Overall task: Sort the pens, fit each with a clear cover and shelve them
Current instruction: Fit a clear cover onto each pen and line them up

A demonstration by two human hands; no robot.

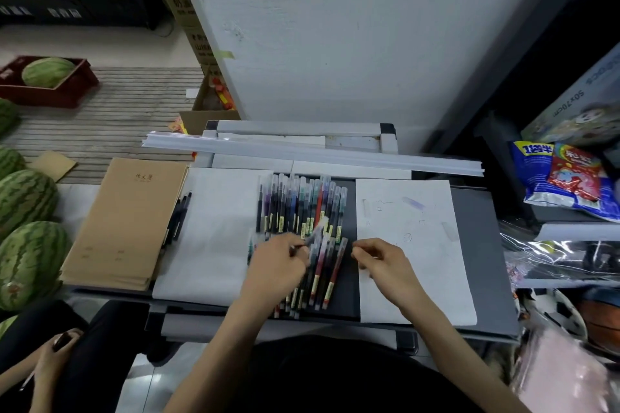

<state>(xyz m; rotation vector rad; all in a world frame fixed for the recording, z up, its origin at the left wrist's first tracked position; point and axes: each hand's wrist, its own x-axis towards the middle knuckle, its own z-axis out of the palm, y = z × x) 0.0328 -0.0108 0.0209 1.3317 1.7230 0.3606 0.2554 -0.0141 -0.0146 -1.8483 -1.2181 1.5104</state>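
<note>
Several capped gel pens lie in a far row (302, 204) on the dark tray (476, 245). A nearer row of pens (318, 282) lies partly under my left hand. My left hand (278, 265) grips one blurred pen (315, 233) that points up and to the right above the rows. My right hand (379, 258) hovers just right of the pens with curled fingers; I cannot see anything between them. Three dark pens (177, 218) lie beside the notebooks. Long clear strips (312, 152) lie across the back of the tray.
A stack of brown notebooks (127, 221) sits at the left. White paper sheets (214, 235) and a scribbled sheet (412, 245) flank the pens. Watermelons (27, 255) line the floor left. Snack bags (567, 181) crowd the right shelf. Another person's hand (57, 355) is at lower left.
</note>
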